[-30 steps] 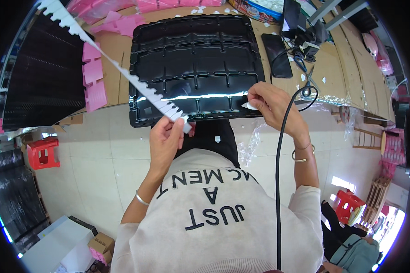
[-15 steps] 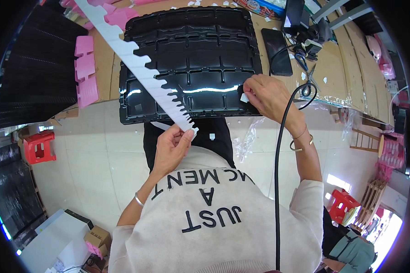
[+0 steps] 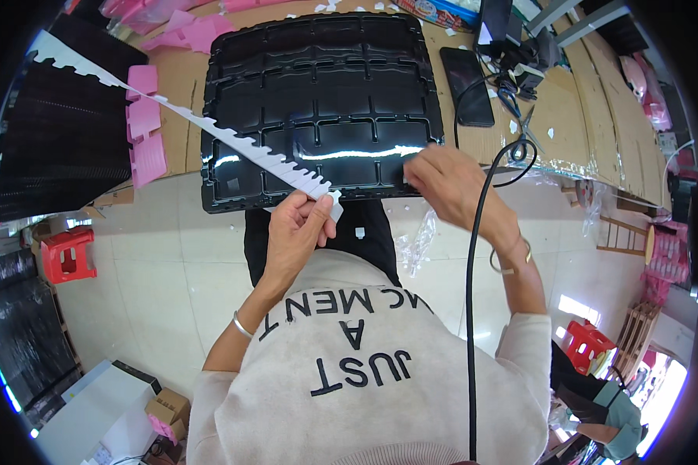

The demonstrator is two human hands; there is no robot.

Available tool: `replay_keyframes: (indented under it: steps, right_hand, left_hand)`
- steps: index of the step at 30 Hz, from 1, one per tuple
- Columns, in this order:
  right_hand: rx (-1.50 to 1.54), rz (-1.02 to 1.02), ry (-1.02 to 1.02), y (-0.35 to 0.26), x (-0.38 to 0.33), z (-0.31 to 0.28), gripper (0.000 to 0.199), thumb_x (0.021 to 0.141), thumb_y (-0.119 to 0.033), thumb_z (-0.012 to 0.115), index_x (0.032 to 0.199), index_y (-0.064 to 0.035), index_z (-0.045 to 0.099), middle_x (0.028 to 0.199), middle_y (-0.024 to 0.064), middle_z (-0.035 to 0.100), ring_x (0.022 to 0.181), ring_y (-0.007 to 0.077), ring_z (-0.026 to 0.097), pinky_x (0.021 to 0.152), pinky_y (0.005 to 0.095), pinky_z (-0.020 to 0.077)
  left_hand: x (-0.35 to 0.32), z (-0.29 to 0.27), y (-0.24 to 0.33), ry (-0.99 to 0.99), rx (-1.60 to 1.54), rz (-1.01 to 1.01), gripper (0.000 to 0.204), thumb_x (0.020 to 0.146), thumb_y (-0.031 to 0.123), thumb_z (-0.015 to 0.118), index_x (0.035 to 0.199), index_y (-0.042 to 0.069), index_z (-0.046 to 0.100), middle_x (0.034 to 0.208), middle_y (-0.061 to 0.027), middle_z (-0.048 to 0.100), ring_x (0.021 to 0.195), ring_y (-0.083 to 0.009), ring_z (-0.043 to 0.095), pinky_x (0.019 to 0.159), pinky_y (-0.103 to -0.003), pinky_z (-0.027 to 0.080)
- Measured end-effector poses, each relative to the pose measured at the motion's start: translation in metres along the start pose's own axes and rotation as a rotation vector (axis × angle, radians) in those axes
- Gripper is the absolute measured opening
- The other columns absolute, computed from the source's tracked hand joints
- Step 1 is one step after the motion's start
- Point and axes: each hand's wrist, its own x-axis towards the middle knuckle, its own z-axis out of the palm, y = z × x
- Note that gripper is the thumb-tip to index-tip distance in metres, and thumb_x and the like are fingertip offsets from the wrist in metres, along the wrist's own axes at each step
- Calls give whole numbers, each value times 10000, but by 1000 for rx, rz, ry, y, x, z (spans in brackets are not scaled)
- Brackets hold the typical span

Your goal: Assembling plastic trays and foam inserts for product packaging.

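Diagonally, the white strip (image 3: 305, 183) stretches forward-left — left hand (image 3: 290, 237) pinching it, right hand's (image 3: 457, 186) grip unclear.

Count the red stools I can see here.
2: one stool at the far left, another stool at the lower right. More may be hidden behind other things.

The bare left hand (image 3: 298, 226) closes its thumb over curled fingers, its forearm (image 3: 265, 297) slanting toward one o'clock; the bare right hand (image 3: 451, 182) bunches its fingers, knuckles up, pointing toward ten o'clock.
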Motion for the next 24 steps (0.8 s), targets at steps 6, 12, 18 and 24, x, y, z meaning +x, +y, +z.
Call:
replay_keyframes:
  steps: [6,12,18,24]
  right_hand:
    - [266,233,-55,-47,-30,-15,167,828,54,692,921,-20,575,859,125,569,800,313,580,705,384,466]
    - [297,376,142,-42,-24,5,96,887,19,644,945,-34,590,854,124,558,828,344,588,711,432,472]
    - [32,247,115,-2,-3,2,103,876,39,634,927,-36,587,868,126,564,846,343,599,722,426,475]
    - [-105,205,73,11,8,13,81,886,14,640,906,-51,596,859,106,566,841,311,600,739,414,486]
  left_hand:
    - [-8,3,13,8,-59,62,187,1049,162,648,1116,-11,661,758,-17,628,566,-44,508,504,-209,383]
    - [-5,13,21,-40,-62,126,203,1051,166,647,1133,-20,654,787,-12,612,581,-36,497,500,-212,377]
    - [-1,10,12,-27,-22,213,207,1056,178,640,1129,-15,656,786,-2,613,590,-22,493,509,-201,381]
    - [5,8,10,29,-18,214,194,1055,165,639,1117,-18,663,752,-15,604,556,-51,497,522,-225,409]
